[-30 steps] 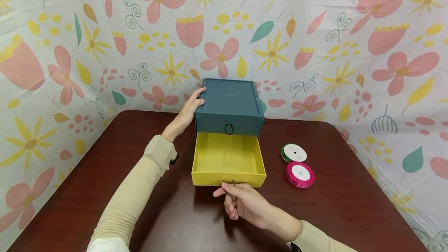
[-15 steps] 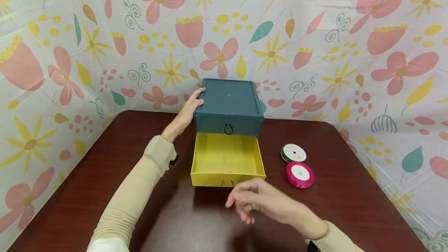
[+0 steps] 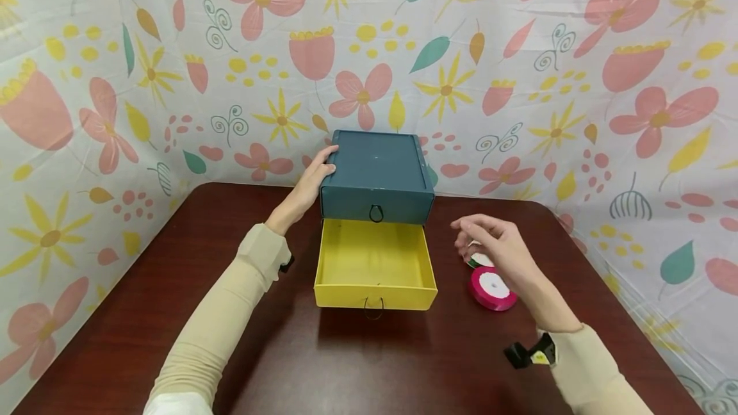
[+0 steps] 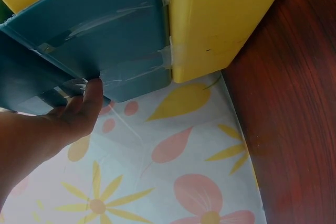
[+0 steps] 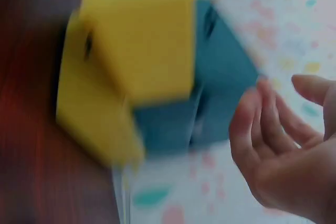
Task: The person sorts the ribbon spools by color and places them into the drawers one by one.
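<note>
A small drawer chest with a blue top (image 3: pixel 377 162) stands at the back of the table. Its yellow drawer (image 3: pixel 375 296), with a black loop handle (image 3: pixel 373 311), is pulled out and shows a bare inside. My left hand (image 3: pixel 302 192) rests against the chest's upper left edge, thumb (image 4: pixel 93 95) on its blue side. To the right of the chest, my right hand (image 3: pixel 498 248) hovers over a spool of green ribbon (image 3: pixel 483 260), partly hiding it; the fingers are loosely bent with nothing between them. A spool of pink ribbon (image 3: pixel 483 294) lies just in front.
Another yellow drawer front (image 5: pixel 79 77) with a black loop sits pushed in below the open one, seen blurred in the right wrist view. Behind the dark wood table (image 3: pixel 242 338) hangs a flower-patterned cloth (image 3: pixel 369 37).
My right hand has let go of the yellow drawer's loop handle and moved right and away, over to the ribbon spools. The left hand and the chest stay where they were.
</note>
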Available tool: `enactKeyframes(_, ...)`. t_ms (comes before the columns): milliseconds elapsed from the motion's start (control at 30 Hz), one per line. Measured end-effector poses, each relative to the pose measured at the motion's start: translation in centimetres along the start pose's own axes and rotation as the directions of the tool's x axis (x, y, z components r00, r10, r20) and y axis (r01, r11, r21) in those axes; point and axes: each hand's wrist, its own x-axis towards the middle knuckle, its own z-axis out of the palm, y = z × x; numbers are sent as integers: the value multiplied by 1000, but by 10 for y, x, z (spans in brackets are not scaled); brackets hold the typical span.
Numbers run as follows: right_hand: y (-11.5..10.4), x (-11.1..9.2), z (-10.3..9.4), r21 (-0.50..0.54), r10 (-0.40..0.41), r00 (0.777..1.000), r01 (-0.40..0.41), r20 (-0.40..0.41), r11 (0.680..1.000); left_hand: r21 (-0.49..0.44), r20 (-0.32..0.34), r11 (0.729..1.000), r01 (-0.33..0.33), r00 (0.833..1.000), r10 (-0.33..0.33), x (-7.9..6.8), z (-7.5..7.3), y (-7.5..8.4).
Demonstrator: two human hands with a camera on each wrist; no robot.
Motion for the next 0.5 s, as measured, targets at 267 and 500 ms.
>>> enactKeyframes(267, 65, 18, -33, -662, -8, 978, -136, -209, 738, 10, -18, 1000, -18, 1000, 18, 0, 1, -5)
enactKeyframes(500, 94, 23, -41, -833, 277, 945, -292, -175, 470, 25, -7, 1000, 0, 1000, 0, 0, -1, 0)
